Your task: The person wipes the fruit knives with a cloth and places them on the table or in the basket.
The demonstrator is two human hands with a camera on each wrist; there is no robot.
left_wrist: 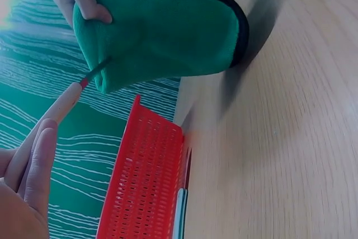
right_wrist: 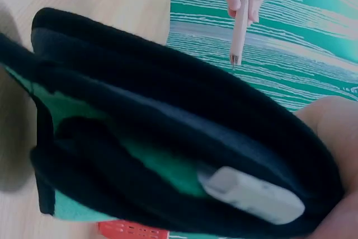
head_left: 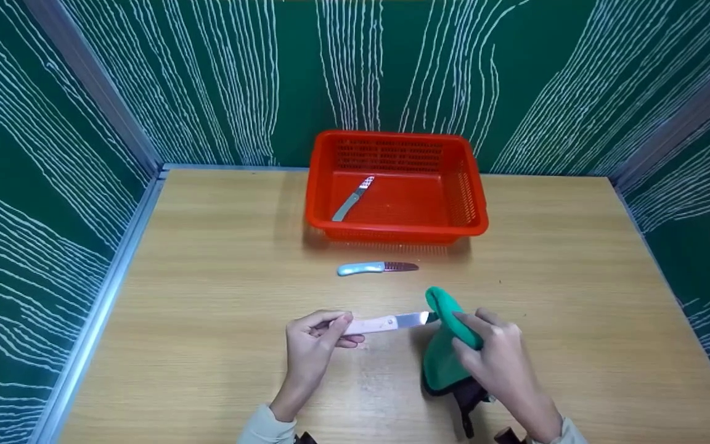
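Observation:
My left hand (head_left: 312, 354) pinches the pale pink handle of a knife (head_left: 370, 325) between thumb and fingers, the blade pointing right. A green cloth with black edging (head_left: 444, 364) hangs from my right hand (head_left: 506, 354), its upper part folded and pinched between thumb and fingers. The blade's tip end meets the fold; in the left wrist view the blade (left_wrist: 99, 69) runs up against the green side. In the right wrist view a white tag (right_wrist: 254, 194) shows among the cloth's dark folds. Beyond my hands lies a knife with a light blue handle (head_left: 361, 269), its blade pointing right.
A red plastic basket (head_left: 392, 230) with perforated sides stands at the back of the wooden table (head_left: 225, 259). Inside it lies a knife with a grey-green handle (head_left: 346, 207). Green panels with white wavy lines (head_left: 296, 80) enclose the back and sides.

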